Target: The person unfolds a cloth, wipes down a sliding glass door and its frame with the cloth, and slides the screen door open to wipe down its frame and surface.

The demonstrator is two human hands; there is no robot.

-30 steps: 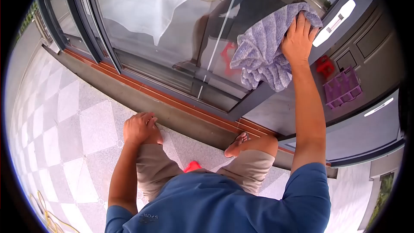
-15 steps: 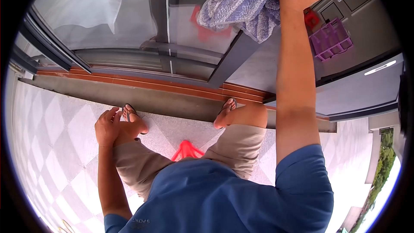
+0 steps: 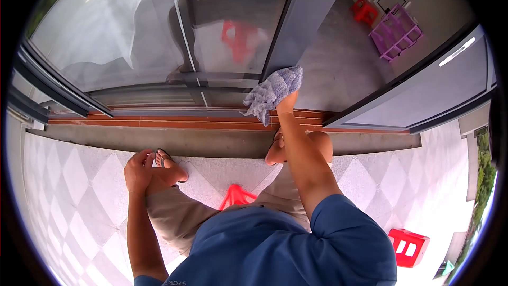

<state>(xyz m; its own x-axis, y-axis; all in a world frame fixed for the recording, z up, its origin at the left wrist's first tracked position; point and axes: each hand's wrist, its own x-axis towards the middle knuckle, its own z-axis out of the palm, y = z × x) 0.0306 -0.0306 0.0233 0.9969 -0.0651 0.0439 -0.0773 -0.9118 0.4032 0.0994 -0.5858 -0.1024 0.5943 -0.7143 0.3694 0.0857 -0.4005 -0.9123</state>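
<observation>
My right hand [image 3: 288, 101] is closed on a blue-and-white towel [image 3: 272, 89], its fingers mostly covered by the cloth. The towel is bunched against the foot of the grey door frame [image 3: 291, 39], just above the reddish-brown sill [image 3: 222, 123]. Beside it stands the sliding door's glass panel [image 3: 153, 37], which carries reflections. On my left knee rests my left hand [image 3: 138, 172], with nothing in it and its fingers loosely bent and apart.
A red stool [image 3: 235, 196] is under me. Another red stool [image 3: 408, 247] stands behind to the right. Through the doorway are a purple rack [image 3: 396, 33] and a small red stool [image 3: 365, 11]. My feet in sandals are at the edge of the tiled floor [image 3: 69, 180].
My right hand has brought the towel from high on the door frame down to its foot, near the sill. The left hand stays on the knee.
</observation>
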